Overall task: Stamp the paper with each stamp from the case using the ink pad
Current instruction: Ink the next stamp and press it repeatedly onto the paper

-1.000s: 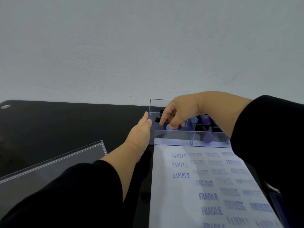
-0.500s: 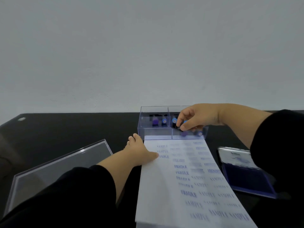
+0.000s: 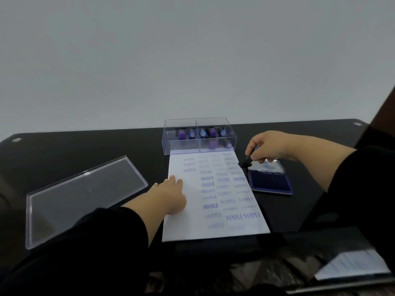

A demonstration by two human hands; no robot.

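A glossy black table (image 3: 89,146) meets a plain pale wall (image 3: 192,60). At its far edge stands one clear case (image 3: 181,144) with seven stamps inside; one paper (image 3: 192,223) lies before it, one open ink pad (image 3: 270,181) to its right, one clear lid (image 3: 81,195) left. The left hand (image 3: 171,194) lies flat on the paper; the right hand (image 3: 267,149) pinches one stamp (image 3: 245,163) above the pad's far corner.

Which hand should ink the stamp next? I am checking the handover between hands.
Right. The right hand already grips the stamp at the ink pad edge, while the left hand rests flat on the paper, steadying it.
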